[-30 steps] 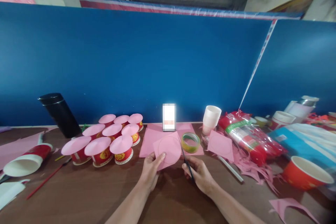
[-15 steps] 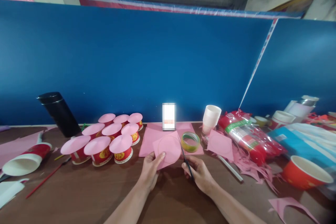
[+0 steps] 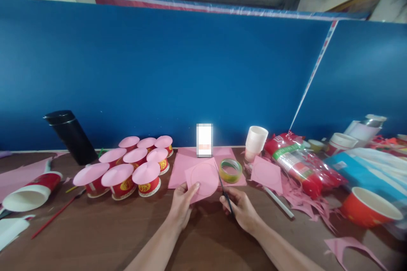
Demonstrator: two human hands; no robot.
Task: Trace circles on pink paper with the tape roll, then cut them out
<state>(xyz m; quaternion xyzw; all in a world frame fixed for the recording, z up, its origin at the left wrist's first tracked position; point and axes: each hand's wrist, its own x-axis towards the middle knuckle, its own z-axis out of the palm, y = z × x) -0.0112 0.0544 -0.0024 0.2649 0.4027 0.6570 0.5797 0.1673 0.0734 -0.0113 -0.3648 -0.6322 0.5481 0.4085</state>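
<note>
Between thumb and fingers, my left hand [image 3: 182,205] pinches a sheet of pink paper [image 3: 203,180] marked with a drawn circle; its right side is cut round. My right hand [image 3: 240,207] is closed on dark-handled scissors [image 3: 226,197], whose blade points up along the paper's right edge. Most of the scissor handles are hidden by my fingers. Just beyond lies a roll of tape [image 3: 230,171] on pink sheets [image 3: 182,165]. To the left stand several red paper cups [image 3: 149,187], each topped with a pink paper disc [image 3: 146,172].
A black flask [image 3: 71,137] leans at the back left, near a tipped red cup [image 3: 33,190] and a red brush [image 3: 59,216]. Rightward are stacked white cups [image 3: 256,142], a marked pink square [image 3: 266,174], pink scraps [image 3: 305,199], a red plastic pack [image 3: 295,161] and an orange bowl [image 3: 370,207].
Almost nothing differs. The view has shifted very slightly, while both hands, the pink paper and the scissors keep nearly the same places.
</note>
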